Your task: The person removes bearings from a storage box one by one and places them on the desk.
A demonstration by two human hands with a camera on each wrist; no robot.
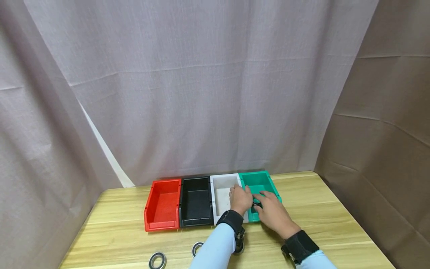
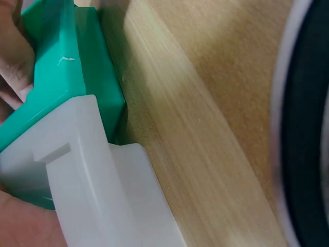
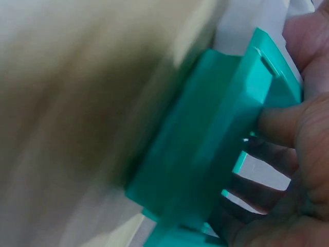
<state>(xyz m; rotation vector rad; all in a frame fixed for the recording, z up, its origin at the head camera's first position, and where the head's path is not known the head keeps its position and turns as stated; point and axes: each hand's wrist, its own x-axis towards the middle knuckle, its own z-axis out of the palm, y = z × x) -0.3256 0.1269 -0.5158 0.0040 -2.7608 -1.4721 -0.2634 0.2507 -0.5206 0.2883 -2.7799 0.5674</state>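
Observation:
My right hand (image 1: 275, 215) reaches into the green bin (image 1: 276, 188), holding a dark ball bearing (image 1: 257, 204) between thumb and fingers. In the right wrist view, the thumb and fingers (image 3: 277, 126) are inside the green bin; the bearing is hard to make out there. Beside it, my left hand (image 1: 240, 200) is over the white bin (image 1: 212, 200), near the wall it shares with the green one. Its fingers bend loosely downward with nothing visible in them, their tips partly hidden. Part of the left hand (image 2: 28, 221) shows behind the white bin's front wall.
A black bin (image 1: 196, 201) and a red bin (image 1: 163, 201) continue the row leftward. On the wooden table (image 1: 111, 224) in front lie bearings (image 1: 157, 260), one partly covered by the left sleeve (image 1: 216, 248). A bearing (image 2: 303, 123) looms close in the left wrist view. Curtains (image 1: 188, 93) hang behind.

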